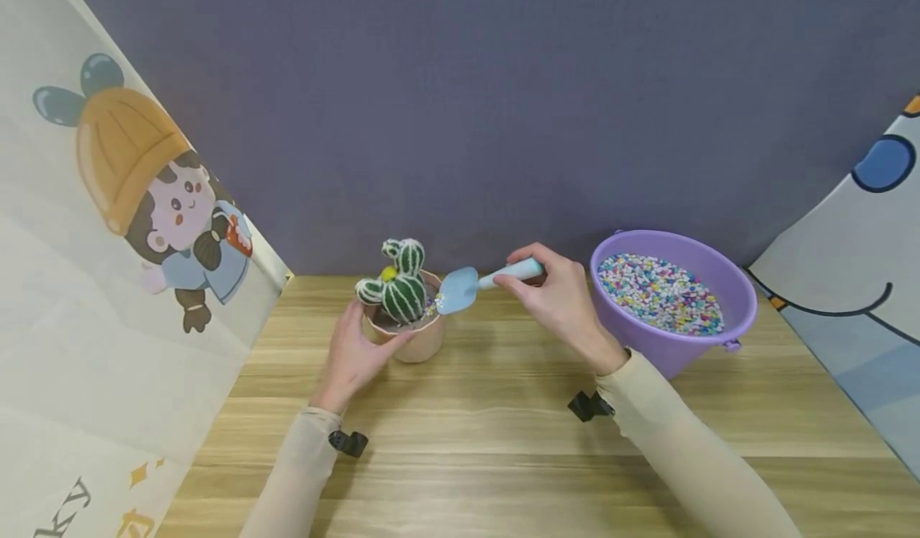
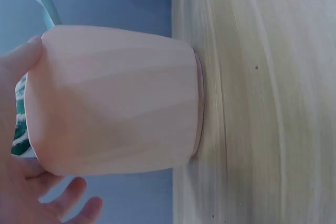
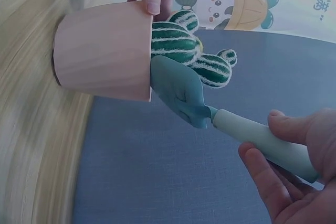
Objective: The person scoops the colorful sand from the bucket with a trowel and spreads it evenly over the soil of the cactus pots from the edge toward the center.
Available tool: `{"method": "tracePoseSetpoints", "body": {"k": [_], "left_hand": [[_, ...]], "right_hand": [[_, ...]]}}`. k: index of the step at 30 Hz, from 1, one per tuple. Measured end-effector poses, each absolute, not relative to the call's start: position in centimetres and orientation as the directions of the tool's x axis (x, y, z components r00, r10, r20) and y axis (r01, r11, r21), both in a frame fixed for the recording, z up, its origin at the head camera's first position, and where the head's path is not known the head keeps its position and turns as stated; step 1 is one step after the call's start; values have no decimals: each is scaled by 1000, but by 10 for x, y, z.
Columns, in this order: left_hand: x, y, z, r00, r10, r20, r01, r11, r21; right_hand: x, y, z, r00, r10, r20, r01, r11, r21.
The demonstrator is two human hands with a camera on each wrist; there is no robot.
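A green cactus with white stripes and a yellow flower (image 1: 404,298) stands in a pale pink flowerpot (image 1: 420,345) on the table. My left hand (image 1: 359,358) grips the pot near its rim, thumb on one side and fingers on the other. In my right hand (image 1: 557,298) is the handle of a light blue trowel (image 3: 178,87), held between thumb and fingers. The blade tips over the pot's right rim, beside the cactus. Small coloured beads (image 1: 433,305) lie at the blade's tip inside the pot.
A purple bucket (image 1: 647,348) holding many multicoloured beads (image 1: 657,294) stands to the right, close to my right forearm. Behind the wooden table (image 1: 460,458) rises a blue-grey wall (image 1: 460,123). Panels with cartoon prints (image 1: 180,203) flank both sides.
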State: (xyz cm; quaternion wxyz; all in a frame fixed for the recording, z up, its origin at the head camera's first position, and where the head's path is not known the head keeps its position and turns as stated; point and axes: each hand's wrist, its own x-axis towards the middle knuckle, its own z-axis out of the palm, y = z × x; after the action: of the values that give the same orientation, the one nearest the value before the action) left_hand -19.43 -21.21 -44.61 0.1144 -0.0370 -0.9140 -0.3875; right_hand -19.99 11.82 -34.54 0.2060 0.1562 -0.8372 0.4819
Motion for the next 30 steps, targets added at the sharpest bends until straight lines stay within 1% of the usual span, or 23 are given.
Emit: {"method": "tracePoseSetpoints", "body": {"k": [10, 14, 17, 19, 23, 26, 30], "left_hand": [[-191, -196, -443, -933, -61, 356, 180, 776, 605], [-192, -200, -444, -934, -38, 356, 206, 757, 620], [-195, -207, -446, -945, 4, 327, 230, 720, 655], [-198, -212, -447, -947, 36, 319, 249, 711, 658], [-203, -216, -451, -927, 97, 362, 322, 698, 639], [-204, -216, -453, -913, 116, 390, 358, 684, 635], [-203, -214, -451, -925, 98, 366, 330, 683, 651]], "right_hand": [[-199, 118, -346, -869, -69, 490, -458, 486, -744], [-199, 117, -346, -866, -75, 494, -467, 474, -746], [-198, 116, -346, -864, -80, 498, -473, 468, -746], [-197, 116, -346, -862, -81, 501, -477, 467, -745], [-196, 116, -345, -855, -85, 512, -487, 473, -734], [-195, 116, -345, -842, -99, 530, -509, 473, -719], [-194, 116, -345, -813, -126, 568, -552, 475, -685]]}}
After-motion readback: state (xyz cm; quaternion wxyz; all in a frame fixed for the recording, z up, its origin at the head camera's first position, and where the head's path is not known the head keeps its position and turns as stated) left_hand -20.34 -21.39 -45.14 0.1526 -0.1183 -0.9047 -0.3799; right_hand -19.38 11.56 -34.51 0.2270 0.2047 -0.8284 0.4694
